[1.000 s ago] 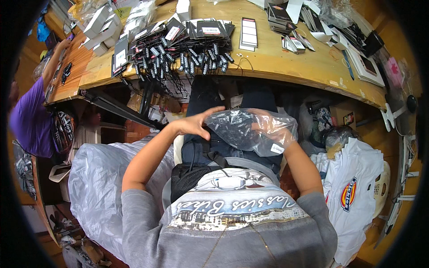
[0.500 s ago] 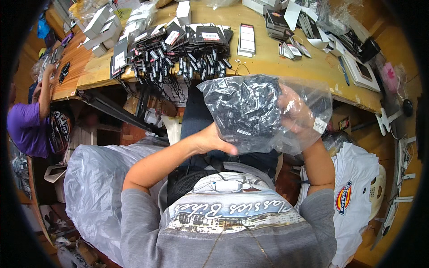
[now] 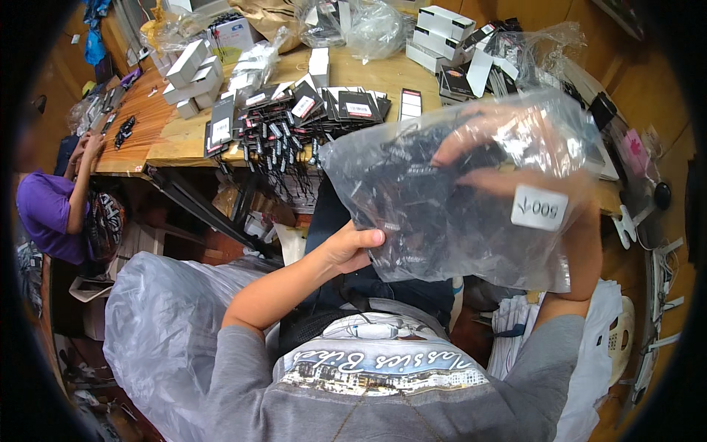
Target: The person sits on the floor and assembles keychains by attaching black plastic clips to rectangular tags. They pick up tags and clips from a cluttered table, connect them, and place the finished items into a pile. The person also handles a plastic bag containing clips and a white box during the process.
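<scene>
A clear plastic bag point(image 3: 508, 258) with a white sticker point(image 3: 539, 208) is held up in front of me, over my lap. Small black tags point(image 3: 412, 221) with tiny pale print fill its left part. My left hand point(image 3: 355, 247) grips the bag's lower left edge, thumb on the near face and fingers behind. My right hand point(image 3: 493, 151) is inside the bag, seen through the plastic; its fingers are apart, pointing left toward the black tags. Glare and creases in the plastic partly hide the fingers.
On the wooden table point(image 3: 177, 140) lie black cards with dangling black cords point(image 3: 276, 140). White boxes point(image 3: 195, 77) stand far left, more white boxes point(image 3: 438, 37) at the back. A person in purple point(image 3: 51, 214) works at left. Big plastic bags point(image 3: 162, 331) sit on the floor beside me.
The bag has come nearer, tilted and opened out toward the right. My right hand has moved up within it, its fingers spreading from the tags. My left hand keeps its grip.
</scene>
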`<action>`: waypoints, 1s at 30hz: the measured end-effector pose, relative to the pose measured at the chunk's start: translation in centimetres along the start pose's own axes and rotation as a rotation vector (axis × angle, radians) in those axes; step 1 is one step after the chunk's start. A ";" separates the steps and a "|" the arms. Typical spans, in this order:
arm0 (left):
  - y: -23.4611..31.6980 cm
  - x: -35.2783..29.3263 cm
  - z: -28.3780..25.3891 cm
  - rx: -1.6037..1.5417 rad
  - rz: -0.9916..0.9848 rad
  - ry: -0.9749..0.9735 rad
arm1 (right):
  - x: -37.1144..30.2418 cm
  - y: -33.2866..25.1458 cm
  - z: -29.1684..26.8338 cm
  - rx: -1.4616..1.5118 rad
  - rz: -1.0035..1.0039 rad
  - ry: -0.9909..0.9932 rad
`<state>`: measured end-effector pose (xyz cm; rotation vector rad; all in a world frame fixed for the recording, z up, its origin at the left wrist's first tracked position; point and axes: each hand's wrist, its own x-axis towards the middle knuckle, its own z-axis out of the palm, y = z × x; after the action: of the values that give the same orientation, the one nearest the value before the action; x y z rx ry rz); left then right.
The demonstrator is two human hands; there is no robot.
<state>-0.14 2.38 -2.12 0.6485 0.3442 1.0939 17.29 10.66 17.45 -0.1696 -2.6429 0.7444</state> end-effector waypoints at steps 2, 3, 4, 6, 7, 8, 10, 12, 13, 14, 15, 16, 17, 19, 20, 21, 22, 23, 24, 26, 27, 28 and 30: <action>0.6 0.3 0.3 -0.034 0.014 -0.027 | 0.7 -1.5 -1.4 -0.033 -0.045 0.046; 0.8 0.4 0.4 -0.057 0.028 -0.026 | 1.1 -2.0 -2.0 -0.056 -0.059 0.080; 1.1 0.4 0.5 -0.080 0.042 -0.025 | 1.4 -2.0 -2.5 0.097 -0.040 0.133; 1.4 0.1 0.5 -0.121 0.094 -0.066 | 2.7 -2.3 -3.4 -0.202 -0.079 0.057; 1.5 0.1 0.6 -0.144 0.118 -0.091 | 3.5 -2.3 -3.9 -0.459 -0.172 -0.051; 1.2 0.2 0.4 -0.161 0.095 -0.150 | 3.7 -2.2 -4.3 -0.323 -0.071 -0.007; 0.9 0.4 0.7 -0.188 0.116 -0.159 | 4.1 -1.9 -4.7 -0.045 0.118 0.075; 1.0 0.7 0.5 -0.233 0.073 -0.181 | 4.8 -1.3 -3.6 -0.180 0.077 0.009; 0.8 0.8 0.4 -0.235 0.076 -0.159 | 5.1 -1.4 -3.7 -0.275 0.023 -0.031; 0.4 0.9 0.4 -0.235 0.078 -0.137 | 5.3 -1.5 -3.6 -0.364 -0.033 -0.069; 0.1 0.8 0.3 -0.243 0.088 -0.105 | 5.4 -1.9 -4.2 -0.274 -0.012 -0.023; 0.3 0.8 0.1 -0.258 0.071 -0.154 | 5.5 -2.5 -4.9 -0.184 0.010 0.023; 0.8 1.0 -0.1 -0.273 0.053 -0.203 | 5.6 -2.8 -5.3 -0.093 0.033 0.068; 0.7 1.2 -0.1 -0.223 0.038 -0.203 | 5.4 -2.5 -3.9 -0.202 0.134 -0.052; 0.5 1.3 0.0 -0.155 0.051 -0.147 | 5.4 -1.7 -4.3 -0.266 0.050 -0.053; 0.4 1.2 0.0 -0.086 0.074 -0.084 | 5.9 -1.6 -4.6 -0.327 -0.045 -0.060; 0.0 1.3 -0.4 -0.099 0.088 -0.060 | 5.8 -2.4 -5.3 -0.220 0.018 0.033; 0.2 1.2 -0.4 -0.117 0.094 -0.075 | 5.9 -3.5 -5.9 -0.113 0.081 0.124; 0.5 1.1 0.0 -0.136 0.090 -0.094 | 6.0 -3.7 -5.5 -0.127 0.147 0.120; 0.8 1.0 0.8 -0.126 0.099 -0.104 | 5.9 -2.6 -4.3 -0.139 0.216 -0.052; 0.9 0.8 1.0 -0.098 0.124 -0.085 | 5.9 -1.9 -3.5 -0.086 0.205 -0.164; 1.0 0.9 1.3 -0.071 0.137 -0.081 | 5.1 -0.5 -2.6 0.113 0.087 -0.173; 1.2 1.1 1.8 -0.137 0.126 -0.128 | 4.6 -0.5 -1.6 -0.193 0.053 -0.262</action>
<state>0.52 3.19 0.09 0.6208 0.1180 1.1788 13.68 11.98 20.47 -0.2080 -2.9708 0.5601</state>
